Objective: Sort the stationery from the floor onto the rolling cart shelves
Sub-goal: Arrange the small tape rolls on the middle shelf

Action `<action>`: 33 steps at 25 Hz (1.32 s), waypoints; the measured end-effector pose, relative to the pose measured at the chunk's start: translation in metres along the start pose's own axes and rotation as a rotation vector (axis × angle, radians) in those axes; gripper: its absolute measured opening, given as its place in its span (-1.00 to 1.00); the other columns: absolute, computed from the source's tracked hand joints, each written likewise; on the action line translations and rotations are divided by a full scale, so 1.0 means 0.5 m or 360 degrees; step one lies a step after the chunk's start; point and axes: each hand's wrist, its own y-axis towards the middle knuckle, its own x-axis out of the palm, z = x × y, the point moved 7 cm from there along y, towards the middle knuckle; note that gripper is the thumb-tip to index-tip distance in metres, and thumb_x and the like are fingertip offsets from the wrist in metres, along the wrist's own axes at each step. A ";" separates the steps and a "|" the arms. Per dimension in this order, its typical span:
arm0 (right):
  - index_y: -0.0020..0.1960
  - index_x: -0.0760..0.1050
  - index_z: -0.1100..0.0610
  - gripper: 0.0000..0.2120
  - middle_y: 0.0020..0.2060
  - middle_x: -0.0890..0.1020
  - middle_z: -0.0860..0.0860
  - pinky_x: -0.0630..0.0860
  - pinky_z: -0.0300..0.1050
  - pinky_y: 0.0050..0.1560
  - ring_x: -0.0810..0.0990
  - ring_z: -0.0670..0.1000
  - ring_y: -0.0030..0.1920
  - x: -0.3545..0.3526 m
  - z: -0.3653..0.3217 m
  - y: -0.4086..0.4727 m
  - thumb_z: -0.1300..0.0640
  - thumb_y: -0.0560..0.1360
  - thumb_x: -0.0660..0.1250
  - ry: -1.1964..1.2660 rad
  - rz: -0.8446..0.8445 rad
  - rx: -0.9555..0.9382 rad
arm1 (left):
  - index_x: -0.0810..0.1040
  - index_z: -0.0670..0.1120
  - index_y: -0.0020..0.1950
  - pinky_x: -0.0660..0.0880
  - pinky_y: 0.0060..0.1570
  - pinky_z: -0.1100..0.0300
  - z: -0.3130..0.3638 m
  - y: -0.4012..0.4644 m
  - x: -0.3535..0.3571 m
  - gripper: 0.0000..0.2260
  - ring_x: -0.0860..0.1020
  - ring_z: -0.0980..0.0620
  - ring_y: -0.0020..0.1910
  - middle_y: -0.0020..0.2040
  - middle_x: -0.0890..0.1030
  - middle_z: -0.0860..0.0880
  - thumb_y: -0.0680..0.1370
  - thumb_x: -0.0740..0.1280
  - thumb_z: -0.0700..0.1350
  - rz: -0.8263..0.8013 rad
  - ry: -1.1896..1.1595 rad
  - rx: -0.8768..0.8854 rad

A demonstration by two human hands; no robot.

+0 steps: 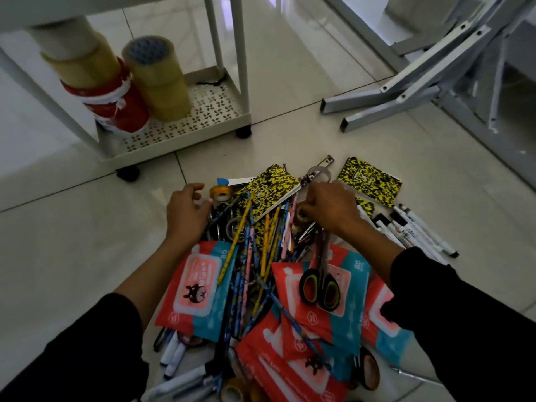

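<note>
Nearest to me, at the bottom of the view, lie white markers (pixel 174 355) and several red-and-teal wipe packs (pixel 197 282), one carrying the black-and-green scissors (pixel 319 285) on top. Over them sprawls a loose heap of patterned pencils (pixel 252 256), crossing each other at all angles.

Just beyond, my two hands work the middle of the pile. My left hand (pixel 185 213) rests on the pencils with its fingers loosely curled and holding nothing that I can see; its fingertips sit just beside a small yellow tape roll (pixel 221 193). My right hand (pixel 327 207) pinches a small brown tape roll (pixel 301 213) between thumb and fingers, low in the heap, with metal clips close under it.

Past the hands lie two yellow-and-black notebooks (pixel 371 181) and, to the right, a row of whiteboard markers (pixel 417 230) on the tiles.

Farthest off stands the rolling cart (pixel 185 132), its bottom shelf already holding stacked big tape rolls (pixel 156 79), yellowish and red. Folded metal frames lie to its right.

I judge the step in hand to be gathering small tapes, so most of the sorting is left. Next I need to lift the brown roll clear without dragging pencils along, close my left hand on the yellow roll, and carry both forward and left to the shelf beside the big rolls.
</note>
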 end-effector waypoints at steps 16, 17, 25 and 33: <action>0.03 0.63 0.12 -0.84 -0.11 0.67 0.02 0.48 -0.21 -0.10 0.61 -0.05 -0.13 -0.045 0.023 -0.030 0.21 0.46 0.39 0.1053 0.0203 0.0016 | 0.56 -0.10 -0.04 0.54 -0.15 0.23 0.049 0.002 -0.024 -0.87 0.62 -0.01 -0.13 -0.12 0.65 -0.06 0.48 0.43 -0.11 -0.0058 -0.0435 0.0125; 0.03 0.62 0.13 -0.84 -0.11 0.66 0.02 0.48 -0.22 -0.10 0.60 -0.05 -0.14 -0.049 0.016 -0.032 0.23 0.46 0.38 0.1127 0.0206 0.0020 | 0.56 -0.10 -0.03 0.58 -0.10 0.13 0.052 0.002 -0.024 -0.88 0.63 -0.03 -0.13 -0.11 0.65 -0.09 0.48 0.42 -0.11 -0.0099 -0.0552 0.0078; 0.08 0.55 0.16 -0.83 -0.15 0.65 0.09 0.63 -0.14 -0.17 0.66 0.02 -0.19 -0.089 -0.094 -0.038 0.21 0.49 0.38 0.1795 0.0051 -0.0126 | 0.51 -0.22 0.16 0.59 -0.14 0.29 0.112 -0.046 0.010 -0.79 0.63 0.04 -0.05 0.08 0.61 -0.15 0.55 0.31 -0.19 -0.0536 -0.1342 -0.0290; 0.11 0.55 0.14 -0.81 -0.10 0.64 0.04 0.60 -0.23 -0.23 0.67 0.00 -0.20 -0.117 -0.152 -0.047 0.17 0.50 0.39 0.1784 0.0044 -0.0260 | 0.56 -0.20 0.07 0.59 -0.10 0.27 0.144 -0.062 -0.018 -0.83 0.65 0.05 -0.06 -0.04 0.67 -0.10 0.55 0.29 -0.15 -0.0610 -0.1689 -0.0343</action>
